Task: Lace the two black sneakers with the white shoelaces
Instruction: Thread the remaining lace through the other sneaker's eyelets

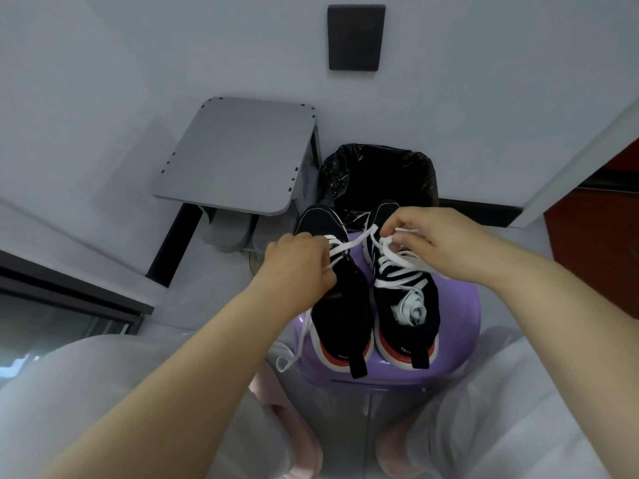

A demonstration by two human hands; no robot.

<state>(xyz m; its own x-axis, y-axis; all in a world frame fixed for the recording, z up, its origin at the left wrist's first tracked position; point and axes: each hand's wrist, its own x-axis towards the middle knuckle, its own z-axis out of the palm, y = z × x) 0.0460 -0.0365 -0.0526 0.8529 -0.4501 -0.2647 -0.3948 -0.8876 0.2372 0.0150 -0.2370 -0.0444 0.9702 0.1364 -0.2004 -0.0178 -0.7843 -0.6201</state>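
Head view looks steeply down at a purple stool (460, 305) between the person's knees, with two black sneakers side by side on its top, toes toward its far edge and heels at its near edge. The right sneaker (404, 288) is criss-crossed with a white shoelace (397, 267), and a bundle of white is stuffed in its opening; whether that is lace or paper is hard to tell. The left sneaker (340, 305) has lace only near its toe, and most of its upper is covered by the left hand (299, 264), which is closed, pinching a strand that crosses toward the other shoe. Its fingertips are hidden under the palm. A loose end (290, 354) dangles off the stool's left edge. The right hand (418, 233) is closed too, pinching lace loops above the right sneaker's toe. Beyond the stool's far edge, a bin lined with a black bag (377, 178) is partly blocked by the shoes.
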